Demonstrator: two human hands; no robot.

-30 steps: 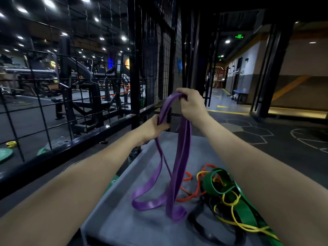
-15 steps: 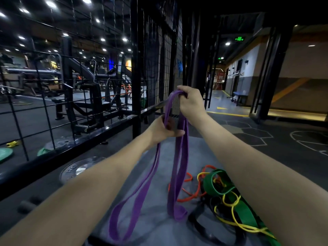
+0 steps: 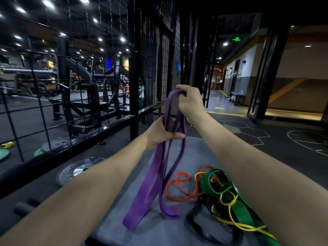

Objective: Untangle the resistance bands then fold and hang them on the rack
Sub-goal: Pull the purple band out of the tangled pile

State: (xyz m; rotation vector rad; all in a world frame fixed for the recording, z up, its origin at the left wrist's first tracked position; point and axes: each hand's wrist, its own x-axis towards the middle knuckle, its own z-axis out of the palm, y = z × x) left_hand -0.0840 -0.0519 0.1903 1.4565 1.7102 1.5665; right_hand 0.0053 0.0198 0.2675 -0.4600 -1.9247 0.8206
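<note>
A wide purple resistance band (image 3: 154,176) hangs in long loops over the grey padded bench (image 3: 177,233). My right hand (image 3: 190,102) grips its top fold, held up in front of me. Lower down, my left hand (image 3: 160,134) wraps around the hanging strands, thumb across them. The loop ends touch the bench. On the bench to the right lies a tangle: an orange band (image 3: 179,189), a green band (image 3: 229,197), a thin yellow band (image 3: 230,219) and a black band (image 3: 197,226). The black wire grid rack (image 3: 159,55) stands just beyond my hands.
A black metal rail and mesh fence (image 3: 58,150) runs along the left. A weight plate (image 3: 79,170) lies on the floor beside the bench. Gym machines stand behind the fence. A corridor opens at the right back.
The left-hand loop of the purple band has swung back in from over the bench edge and now hangs closer to the other strands. My left hand has closed round more strands.
</note>
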